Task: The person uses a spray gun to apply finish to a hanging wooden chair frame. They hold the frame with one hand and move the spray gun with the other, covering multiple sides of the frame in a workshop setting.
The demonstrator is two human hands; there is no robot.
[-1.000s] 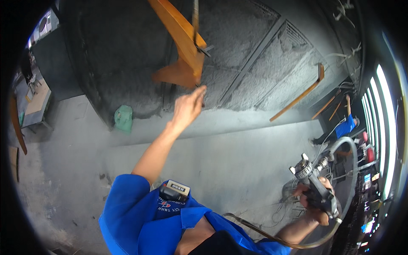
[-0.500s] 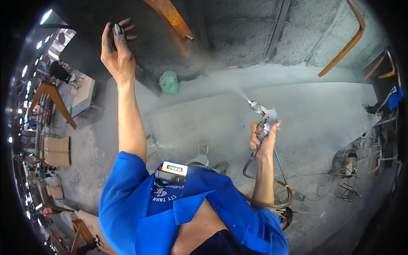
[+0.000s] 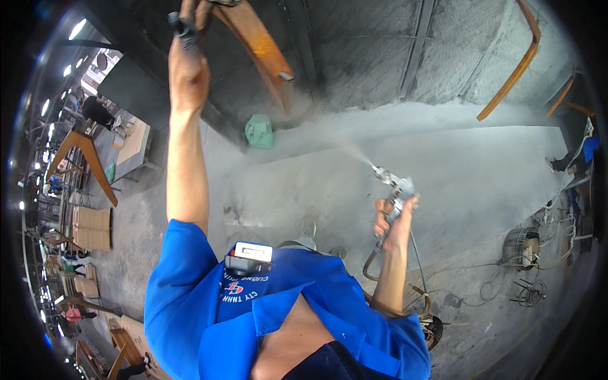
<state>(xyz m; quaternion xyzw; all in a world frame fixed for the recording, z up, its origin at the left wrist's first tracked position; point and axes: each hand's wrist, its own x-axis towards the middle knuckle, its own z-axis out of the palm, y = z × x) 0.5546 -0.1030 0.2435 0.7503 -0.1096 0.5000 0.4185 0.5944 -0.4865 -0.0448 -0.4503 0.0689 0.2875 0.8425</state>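
Observation:
In my right hand (image 3: 394, 229) is a metal spray gun (image 3: 397, 190), fingers wrapped round its grip. A pale mist leaves its nozzle toward the upper left, on the side where a hanging brown wooden piece (image 3: 256, 47) is. A hose (image 3: 370, 269) runs down from the gun beside my right forearm. My left hand (image 3: 189, 60) is raised at the top edge, close to the wooden piece's upper end. Its fingers are blurred and partly cut off, so I cannot see whether they grip the wood.
More bent wooden pieces hang at the upper right (image 3: 516, 63) and at the left (image 3: 82, 155). A green bundle (image 3: 259, 132) lies by the dark wall's foot. A wire coil (image 3: 521, 247) and loose hoses are on the floor at right. Stacked boards (image 3: 92, 228) stand at left; people work farther off.
My left hand has risen to the wooden piece's upper end, its fingers no longer clearly spread. The gun has shifted slightly and still sprays.

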